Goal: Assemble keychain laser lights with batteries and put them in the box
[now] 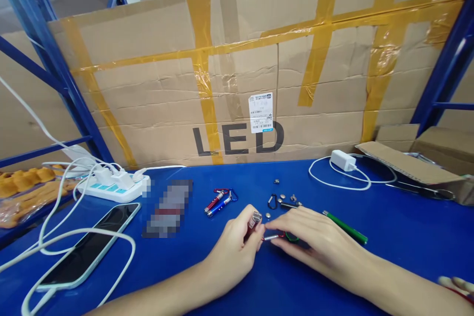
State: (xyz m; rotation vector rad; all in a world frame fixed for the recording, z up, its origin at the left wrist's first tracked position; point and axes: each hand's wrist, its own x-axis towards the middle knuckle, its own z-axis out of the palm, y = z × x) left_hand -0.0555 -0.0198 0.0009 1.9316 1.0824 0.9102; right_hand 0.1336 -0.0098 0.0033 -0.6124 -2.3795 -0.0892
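Observation:
My left hand point(237, 242) is closed around a small dark-red flashlight point(254, 221), its silver end pointing up. Just to its right, my right hand point(318, 237) has its thumb and fingers about a red carabiner clip point(273, 237) with a silver gate; the fingertips come close to the flashlight. A green carabiner point(292, 238) lies partly hidden under the right hand. Beyond the hands are a black carabiner point(272, 201), several small silver parts point(282, 197) and a dark tube point(291, 204). A green tube point(346, 227) rests beyond my right wrist.
A red mini flashlight point(215, 201) and a blue one point(221, 205) lie together left of centre. Further left are a phone point(91, 244), white cables and a power strip point(114, 187). A white charger point(343, 160) sits back right. Large cardboard point(166, 103) stands behind the table.

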